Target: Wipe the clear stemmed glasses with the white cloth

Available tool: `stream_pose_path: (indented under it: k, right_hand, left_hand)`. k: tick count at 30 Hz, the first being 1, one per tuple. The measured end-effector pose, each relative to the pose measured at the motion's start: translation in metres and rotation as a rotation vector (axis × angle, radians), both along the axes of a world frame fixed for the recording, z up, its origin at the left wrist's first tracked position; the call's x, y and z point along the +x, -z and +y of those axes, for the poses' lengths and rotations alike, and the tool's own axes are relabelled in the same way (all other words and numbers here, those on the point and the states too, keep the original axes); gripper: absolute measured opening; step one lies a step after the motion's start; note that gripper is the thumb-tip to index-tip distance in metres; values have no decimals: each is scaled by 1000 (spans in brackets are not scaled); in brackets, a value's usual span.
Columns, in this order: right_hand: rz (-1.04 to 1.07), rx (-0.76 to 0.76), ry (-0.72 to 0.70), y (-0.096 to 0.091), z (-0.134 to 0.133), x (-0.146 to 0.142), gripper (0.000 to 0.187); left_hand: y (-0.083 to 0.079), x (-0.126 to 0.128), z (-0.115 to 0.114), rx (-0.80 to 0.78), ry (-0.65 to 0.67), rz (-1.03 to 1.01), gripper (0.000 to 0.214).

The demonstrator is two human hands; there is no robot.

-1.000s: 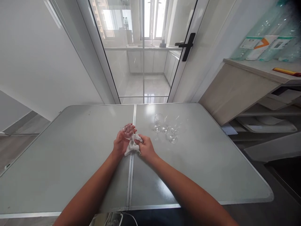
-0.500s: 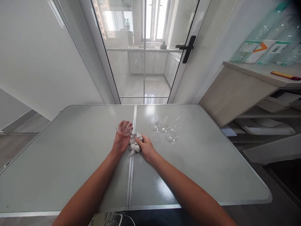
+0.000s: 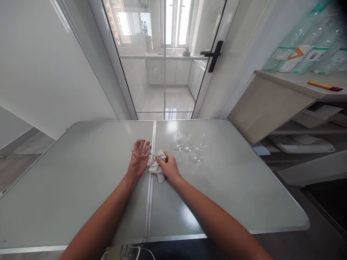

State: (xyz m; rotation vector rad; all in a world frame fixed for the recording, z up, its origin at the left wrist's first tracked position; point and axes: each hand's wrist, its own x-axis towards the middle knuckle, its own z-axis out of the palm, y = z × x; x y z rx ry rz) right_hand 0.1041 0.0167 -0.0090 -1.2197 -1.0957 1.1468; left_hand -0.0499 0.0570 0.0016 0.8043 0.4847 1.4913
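My left hand [image 3: 138, 162] is closed round the bowl of a clear stemmed glass [image 3: 138, 148], tilted with its rim to the left, above the seam of the grey table [image 3: 81, 180]. My right hand [image 3: 169, 167] pinches a crumpled white cloth [image 3: 156, 167] against the stem end of that glass. The cloth hangs just over the table's middle seam.
Three clear stemmed glasses [image 3: 191, 146] stand upright on the table, right of my hands. A glass door with a black handle [image 3: 213, 55] is behind the table. A wooden shelf unit [image 3: 292, 104] with plastic bottles [image 3: 303, 43] stands at the right.
The left hand has turned the glass, its rim swinging left and slightly down. The cloth in my right hand has shifted from under the bowl toward the stem end.
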Motion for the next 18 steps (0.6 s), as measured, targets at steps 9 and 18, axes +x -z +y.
stream_pose_path:
  k: [9, 18]
  right_hand:
    - [266, -97, -82, 3, 2, -6, 34]
    - [10, -8, 55, 5, 4, 0, 28]
  left_hand:
    - [2, 1, -7, 45, 148, 96, 79]
    - [-2, 1, -2, 20, 41, 32, 78]
